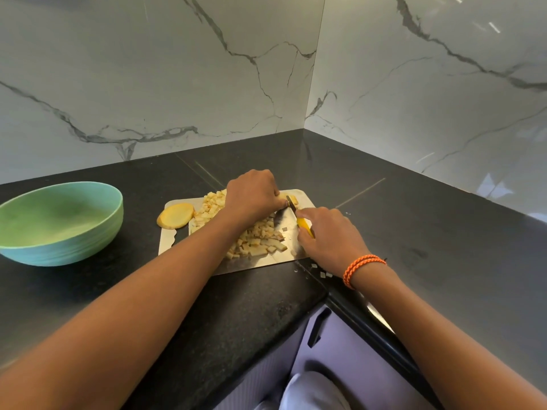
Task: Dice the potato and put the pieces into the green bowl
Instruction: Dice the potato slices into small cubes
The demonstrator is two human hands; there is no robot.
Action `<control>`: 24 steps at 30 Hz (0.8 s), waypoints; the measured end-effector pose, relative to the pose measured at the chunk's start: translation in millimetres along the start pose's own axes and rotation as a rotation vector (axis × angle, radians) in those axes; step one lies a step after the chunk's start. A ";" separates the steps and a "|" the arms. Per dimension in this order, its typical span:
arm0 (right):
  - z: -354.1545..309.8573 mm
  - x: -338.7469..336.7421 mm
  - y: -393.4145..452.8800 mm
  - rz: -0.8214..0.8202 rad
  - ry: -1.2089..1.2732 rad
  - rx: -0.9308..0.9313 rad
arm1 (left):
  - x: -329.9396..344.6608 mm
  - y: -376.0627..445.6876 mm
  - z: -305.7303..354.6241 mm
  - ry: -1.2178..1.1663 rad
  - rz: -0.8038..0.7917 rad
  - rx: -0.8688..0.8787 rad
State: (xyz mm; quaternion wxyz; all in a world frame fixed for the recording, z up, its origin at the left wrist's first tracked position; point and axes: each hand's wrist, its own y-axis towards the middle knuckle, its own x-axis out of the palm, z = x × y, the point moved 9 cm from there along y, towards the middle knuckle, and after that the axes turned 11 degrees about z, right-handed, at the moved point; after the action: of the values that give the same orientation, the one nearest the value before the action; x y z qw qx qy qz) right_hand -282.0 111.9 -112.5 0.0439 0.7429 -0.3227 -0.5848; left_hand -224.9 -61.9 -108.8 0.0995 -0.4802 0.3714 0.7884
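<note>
Left hand (253, 192) curled, pinning last potato strips (291, 199); right hand (328, 232) grips knife (291, 213). Dicing nearly done; next, carry pieces (257, 238) to green bowl (59, 221).

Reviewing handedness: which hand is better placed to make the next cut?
Right. The right hand already grips the yellow-handled knife over the cutting board, while the left hand steadies the potato piece.
</note>
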 end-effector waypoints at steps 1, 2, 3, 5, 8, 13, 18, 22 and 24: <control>1.9 -3.0 -6.0 -0.002 0.005 0.001 | -0.8 -0.6 -0.2 0.007 0.010 0.000; 3.5 -5.8 -11.6 -0.005 0.007 0.001 | -1.5 -1.1 -0.7 0.014 0.018 -0.002; 5.6 -8.4 -17.1 -0.011 0.008 0.002 | -2.1 -1.9 -0.5 0.014 0.023 -0.002; 7.3 -13.0 -23.1 -0.008 0.030 -0.001 | -1.5 -1.8 -1.6 0.001 0.018 -0.004; 9.1 -22.4 -19.3 0.072 0.061 0.003 | 2.0 -0.8 -2.5 -0.021 -0.015 0.000; 3.0 -22.6 6.4 0.169 0.066 0.007 | 0.6 3.5 -8.4 -0.098 -0.081 0.010; -7.2 1.7 18.5 0.077 0.016 -0.037 | -0.2 6.7 -16.2 -0.144 -0.081 -0.007; -4.6 4.4 21.4 0.082 0.004 -0.044 | -0.3 6.8 -14.0 -0.138 -0.073 -0.004; -5.4 6.9 22.8 0.064 -0.002 -0.055 | 0.3 7.0 -14.1 -0.139 -0.073 -0.003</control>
State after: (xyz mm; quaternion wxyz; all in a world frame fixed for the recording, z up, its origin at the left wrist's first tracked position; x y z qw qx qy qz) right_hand -286.1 88.5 -106.5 0.0828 0.7300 -0.3300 -0.5927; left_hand -218.9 -76.4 -109.3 0.1532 -0.4378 0.3445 0.8162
